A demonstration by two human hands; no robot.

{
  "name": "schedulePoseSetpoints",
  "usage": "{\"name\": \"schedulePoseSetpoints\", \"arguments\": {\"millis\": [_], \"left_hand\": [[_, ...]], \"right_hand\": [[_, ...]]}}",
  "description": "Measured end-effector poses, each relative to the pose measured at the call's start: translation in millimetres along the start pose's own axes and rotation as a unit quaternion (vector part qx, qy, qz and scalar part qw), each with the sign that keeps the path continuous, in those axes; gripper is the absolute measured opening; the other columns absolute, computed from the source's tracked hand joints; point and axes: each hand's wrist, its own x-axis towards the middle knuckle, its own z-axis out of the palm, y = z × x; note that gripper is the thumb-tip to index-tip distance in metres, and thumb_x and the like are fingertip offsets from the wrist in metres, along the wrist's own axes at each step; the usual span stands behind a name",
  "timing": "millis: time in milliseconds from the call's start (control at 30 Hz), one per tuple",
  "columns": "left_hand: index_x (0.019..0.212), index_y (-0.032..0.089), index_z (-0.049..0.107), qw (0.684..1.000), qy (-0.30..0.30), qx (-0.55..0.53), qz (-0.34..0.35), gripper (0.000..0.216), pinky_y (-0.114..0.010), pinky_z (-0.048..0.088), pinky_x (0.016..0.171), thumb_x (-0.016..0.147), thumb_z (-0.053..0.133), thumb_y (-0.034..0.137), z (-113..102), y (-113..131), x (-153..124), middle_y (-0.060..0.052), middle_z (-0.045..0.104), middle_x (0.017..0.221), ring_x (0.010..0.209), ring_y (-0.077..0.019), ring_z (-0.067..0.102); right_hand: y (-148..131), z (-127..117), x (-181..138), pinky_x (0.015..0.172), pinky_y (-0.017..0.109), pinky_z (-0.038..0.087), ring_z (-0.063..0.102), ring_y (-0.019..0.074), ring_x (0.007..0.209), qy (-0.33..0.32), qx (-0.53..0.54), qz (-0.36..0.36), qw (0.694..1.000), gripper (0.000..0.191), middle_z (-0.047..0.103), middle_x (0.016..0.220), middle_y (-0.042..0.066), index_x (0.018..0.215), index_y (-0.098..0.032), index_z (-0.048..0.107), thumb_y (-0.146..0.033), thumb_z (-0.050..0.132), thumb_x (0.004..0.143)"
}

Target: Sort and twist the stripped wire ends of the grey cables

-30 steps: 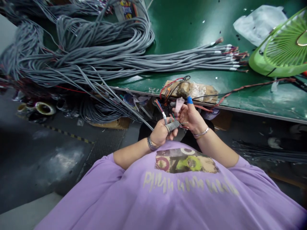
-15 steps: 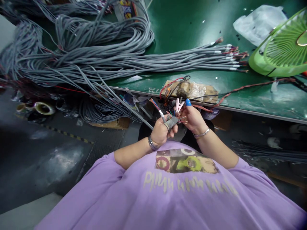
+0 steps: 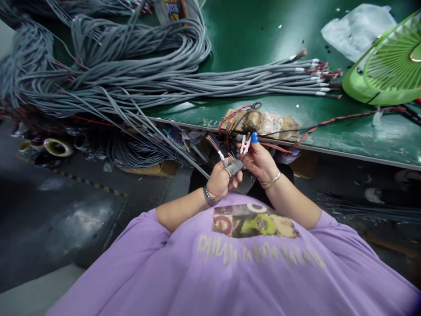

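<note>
My left hand (image 3: 221, 177) is closed around a grey cable (image 3: 224, 161), whose fanned coloured wires (image 3: 212, 142) point up and left past a white band. Its thumb wears a grey wrapping (image 3: 234, 168), and thin loose wires (image 3: 247, 162) stick out beside it toward the other hand. My right hand (image 3: 261, 162) has a blue cover (image 3: 254, 138) on its thumb. Its fingers are bent around a small pale pink clip (image 3: 244, 145), with the thumb against it. The right fingertips are partly hidden, so their contact with the thin wires is unclear.
A large bundle of grey cables (image 3: 141, 79) lies along the green table (image 3: 250, 39), its stripped ends at the right. A cardboard piece (image 3: 279, 125) with wires sits at the edge. A green fan (image 3: 365, 83) and plastic bag (image 3: 358, 33) are at right. Coiled cables (image 3: 131, 151) lie below.
My right hand has shifted slightly left and closer to my left hand, its thumb now against the pink clip. My left hand stays nearly in place around the cable.
</note>
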Motion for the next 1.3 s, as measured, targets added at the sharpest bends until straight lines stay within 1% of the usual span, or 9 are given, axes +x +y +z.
{"name": "schedulePoseSetpoints", "arguments": {"millis": [167,400,567,700,800,1000,1100,1167,1300], "left_hand": [[0.072,0.019,0.049,1.0,-0.004,0.001,-0.002,0.04,-0.017,0.022,0.03,0.073,0.072,0.051,-2,-3,1,0.005,0.059,0.051,0.031,-0.0044,0.042],[0.073,0.018,0.05,1.0,-0.017,0.009,0.006,0.04,-0.017,0.023,0.031,0.074,0.072,0.051,-3,-1,-5,0.005,0.059,0.05,0.031,-0.0044,0.042],[0.073,0.018,0.051,0.999,-0.009,0.008,0.033,0.04,-0.017,0.024,0.031,0.074,0.072,0.052,-2,0,-11,0.005,0.06,0.05,0.03,-0.0045,0.042],[0.073,0.018,0.051,0.998,0.018,0.012,0.064,0.042,-0.018,0.023,0.03,0.074,0.072,0.055,0,2,-10,0.005,0.06,0.051,0.031,-0.0047,0.042],[0.073,0.018,0.051,0.997,0.03,0.017,0.07,0.042,-0.018,0.024,0.031,0.074,0.071,0.055,2,2,-8,0.005,0.06,0.052,0.031,-0.0046,0.043],[0.075,0.018,0.053,0.995,0.05,0.028,0.083,0.04,-0.018,0.027,0.032,0.074,0.071,0.053,2,2,-5,0.005,0.06,0.053,0.032,-0.0045,0.044],[0.076,0.018,0.052,0.994,0.061,0.038,0.078,0.039,-0.018,0.027,0.032,0.075,0.071,0.053,2,3,-5,0.005,0.06,0.054,0.032,-0.0042,0.043],[0.075,0.018,0.052,0.995,0.063,0.041,0.07,0.04,-0.018,0.027,0.032,0.075,0.07,0.053,3,5,-5,0.006,0.06,0.053,0.032,-0.0041,0.043],[0.075,0.018,0.051,0.995,0.063,0.038,0.065,0.041,-0.018,0.026,0.032,0.073,0.071,0.054,4,7,-5,0.006,0.059,0.052,0.032,-0.004,0.042]], "right_hand": [[3,-4,1,0.054,0.023,0.047,0.057,0.0098,0.056,-0.006,-0.01,0.006,1.0,0.039,0.067,0.067,-0.001,0.078,-0.02,0.064,-0.057,0.073,0.079],[3,-12,-2,0.053,0.022,0.047,0.058,0.0092,0.058,-0.089,-0.037,0.005,0.995,0.054,0.069,0.075,-0.001,0.082,-0.022,0.062,-0.076,0.057,0.078],[-4,-5,-10,0.05,0.022,0.045,0.057,0.0096,0.056,-0.066,-0.029,0.04,0.997,0.053,0.07,0.075,0.001,0.079,-0.02,0.063,-0.073,0.055,0.083],[-7,-4,-12,0.05,0.021,0.044,0.055,0.0094,0.056,-0.053,-0.036,0.024,0.998,0.04,0.069,0.074,0.001,0.081,-0.02,0.063,-0.06,0.065,0.083],[-6,-6,-12,0.048,0.02,0.041,0.053,0.008,0.055,-0.05,-0.064,0.0,0.997,0.037,0.069,0.075,0.0,0.081,-0.019,0.063,-0.054,0.075,0.076],[-5,-6,-13,0.044,0.021,0.038,0.05,0.0079,0.05,-0.034,-0.15,-0.017,0.988,0.055,0.063,0.067,0.0,0.077,-0.019,0.06,-0.072,0.071,0.069],[-6,-5,-13,0.043,0.021,0.037,0.047,0.0079,0.047,-0.018,-0.183,-0.033,0.982,0.054,0.055,0.057,-0.003,0.071,-0.02,0.057,-0.07,0.075,0.065],[-7,-4,-12,0.044,0.022,0.038,0.048,0.0088,0.049,-0.026,-0.165,-0.03,0.985,0.052,0.055,0.056,-0.003,0.071,-0.02,0.058,-0.068,0.075,0.067],[-8,-4,-12,0.051,0.024,0.044,0.056,0.0103,0.056,-0.05,-0.098,0.001,0.994,0.044,0.067,0.068,-0.001,0.078,-0.02,0.064,-0.063,0.071,0.077]]}}
